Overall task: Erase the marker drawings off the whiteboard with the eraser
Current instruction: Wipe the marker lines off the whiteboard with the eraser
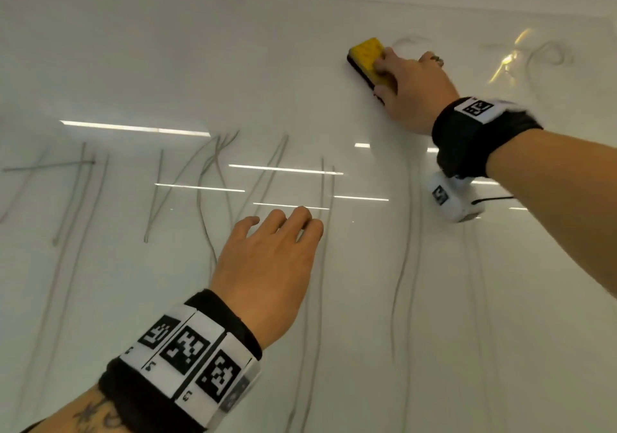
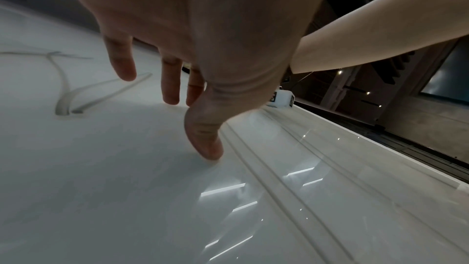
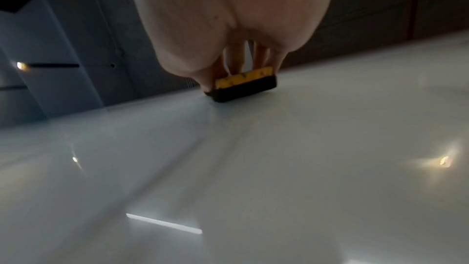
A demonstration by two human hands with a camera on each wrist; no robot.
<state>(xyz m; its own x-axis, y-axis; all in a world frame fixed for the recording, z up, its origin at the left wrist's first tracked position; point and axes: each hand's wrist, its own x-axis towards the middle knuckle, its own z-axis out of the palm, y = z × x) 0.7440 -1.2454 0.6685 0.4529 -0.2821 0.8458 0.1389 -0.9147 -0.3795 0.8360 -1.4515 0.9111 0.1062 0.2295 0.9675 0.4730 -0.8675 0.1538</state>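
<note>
Right hand [image 1: 414, 88] gripping eraser [image 1: 367, 57] (yellow top, black felt), on whiteboard [image 1: 167, 65]

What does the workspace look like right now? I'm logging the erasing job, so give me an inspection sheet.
Surface: whiteboard, glossy, light reflections.
Job's things: yellow eraser with black pad flat on the board; grey marker lines remain, faint loops at upper right.
Clutter: nothing seen.
Hands: right hand grips the eraser; left hand holds nothing, thumb tip on the board.
Cables: thin black cable at the right wrist camera.
Surroundings: dark room beyond the board's edge.
</note>
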